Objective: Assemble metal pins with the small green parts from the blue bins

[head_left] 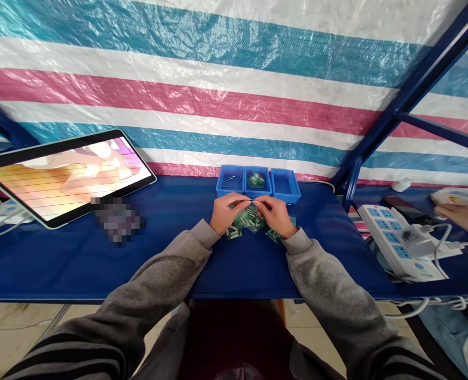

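My left hand (228, 211) and my right hand (275, 214) meet over the blue table, fingertips pinched close together. Between them is a small, thin, dark piece, too small to name. Below and around the fingers lie green-tinted clear plastic bags (252, 221) with small silvery metal parts in them. Just beyond my hands stand blue plastic bins in a row. The left bin (230, 182) holds a few thin metal pieces, the middle one a crumpled greenish bag (256, 180). The right bin (285, 184) shows its bare bottom.
A tablet-like screen (71, 174) leans at the left, beside a blurred patch (118, 219). On the right, a white power strip (392, 240) with plugged-in chargers sits by the blue metal frame (408, 89). Another person's hand (466, 216) reaches in at the far right. Striped sheeting hangs behind.
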Demonstrator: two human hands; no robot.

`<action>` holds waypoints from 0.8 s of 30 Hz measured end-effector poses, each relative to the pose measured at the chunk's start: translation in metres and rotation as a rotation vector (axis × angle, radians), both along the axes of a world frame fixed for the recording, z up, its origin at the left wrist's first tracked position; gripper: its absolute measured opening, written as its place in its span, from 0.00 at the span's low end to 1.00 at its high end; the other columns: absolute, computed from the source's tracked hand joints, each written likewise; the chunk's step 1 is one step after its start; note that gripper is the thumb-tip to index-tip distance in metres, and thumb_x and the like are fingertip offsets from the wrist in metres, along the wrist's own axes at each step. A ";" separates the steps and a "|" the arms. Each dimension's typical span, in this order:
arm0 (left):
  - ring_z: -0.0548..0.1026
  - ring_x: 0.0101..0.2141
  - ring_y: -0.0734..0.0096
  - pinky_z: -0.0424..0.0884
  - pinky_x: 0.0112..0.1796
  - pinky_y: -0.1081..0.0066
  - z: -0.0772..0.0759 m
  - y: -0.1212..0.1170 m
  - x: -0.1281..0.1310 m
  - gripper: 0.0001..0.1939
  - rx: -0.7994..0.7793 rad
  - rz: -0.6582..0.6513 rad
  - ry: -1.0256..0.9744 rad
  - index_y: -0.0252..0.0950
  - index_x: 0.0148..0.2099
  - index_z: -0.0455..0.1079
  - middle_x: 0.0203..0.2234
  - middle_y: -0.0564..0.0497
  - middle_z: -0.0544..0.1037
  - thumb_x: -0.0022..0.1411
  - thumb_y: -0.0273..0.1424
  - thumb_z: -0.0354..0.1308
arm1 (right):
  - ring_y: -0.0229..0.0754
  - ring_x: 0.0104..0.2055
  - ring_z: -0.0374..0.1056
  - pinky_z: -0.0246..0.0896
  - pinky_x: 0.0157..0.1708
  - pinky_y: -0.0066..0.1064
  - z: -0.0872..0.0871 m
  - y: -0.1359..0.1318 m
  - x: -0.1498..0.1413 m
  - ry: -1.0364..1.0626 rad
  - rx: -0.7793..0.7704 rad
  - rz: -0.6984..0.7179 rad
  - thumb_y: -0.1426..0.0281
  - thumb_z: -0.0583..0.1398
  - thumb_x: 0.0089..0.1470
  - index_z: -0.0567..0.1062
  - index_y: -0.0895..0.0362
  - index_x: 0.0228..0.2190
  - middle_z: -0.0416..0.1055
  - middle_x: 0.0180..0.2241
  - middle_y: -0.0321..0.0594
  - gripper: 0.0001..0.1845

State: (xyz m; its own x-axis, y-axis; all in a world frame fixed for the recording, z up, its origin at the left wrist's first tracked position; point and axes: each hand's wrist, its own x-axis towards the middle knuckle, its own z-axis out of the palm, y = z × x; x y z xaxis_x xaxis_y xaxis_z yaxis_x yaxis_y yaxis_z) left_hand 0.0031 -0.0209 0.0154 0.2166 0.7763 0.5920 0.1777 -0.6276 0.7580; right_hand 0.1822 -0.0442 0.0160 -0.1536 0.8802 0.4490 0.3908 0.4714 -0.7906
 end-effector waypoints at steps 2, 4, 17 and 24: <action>0.79 0.35 0.65 0.76 0.32 0.70 0.000 -0.001 0.000 0.15 -0.024 -0.013 -0.008 0.35 0.38 0.75 0.35 0.46 0.81 0.63 0.43 0.58 | 0.38 0.21 0.66 0.62 0.25 0.30 0.000 0.000 0.000 0.008 -0.013 -0.027 0.53 0.54 0.60 0.74 0.56 0.32 0.70 0.23 0.37 0.20; 0.79 0.37 0.64 0.77 0.33 0.70 0.000 -0.003 0.000 0.15 -0.063 -0.040 -0.026 0.34 0.39 0.73 0.38 0.45 0.81 0.64 0.42 0.56 | 0.38 0.21 0.66 0.62 0.25 0.30 0.001 0.001 0.000 0.027 -0.025 -0.056 0.53 0.53 0.61 0.75 0.56 0.35 0.70 0.24 0.37 0.21; 0.75 0.34 0.68 0.72 0.36 0.70 0.002 0.001 -0.005 0.19 0.153 0.043 0.236 0.35 0.50 0.73 0.38 0.45 0.79 0.71 0.41 0.46 | 0.38 0.22 0.66 0.62 0.25 0.30 0.001 0.001 0.002 0.067 0.015 -0.095 0.56 0.52 0.62 0.76 0.56 0.36 0.70 0.24 0.36 0.19; 0.69 0.28 0.71 0.68 0.33 0.71 0.003 0.002 -0.004 0.21 0.178 0.012 0.283 0.36 0.47 0.74 0.29 0.49 0.71 0.71 0.42 0.44 | 0.38 0.21 0.65 0.61 0.24 0.30 0.002 0.000 0.002 0.053 0.027 -0.101 0.56 0.53 0.62 0.75 0.57 0.35 0.69 0.23 0.36 0.19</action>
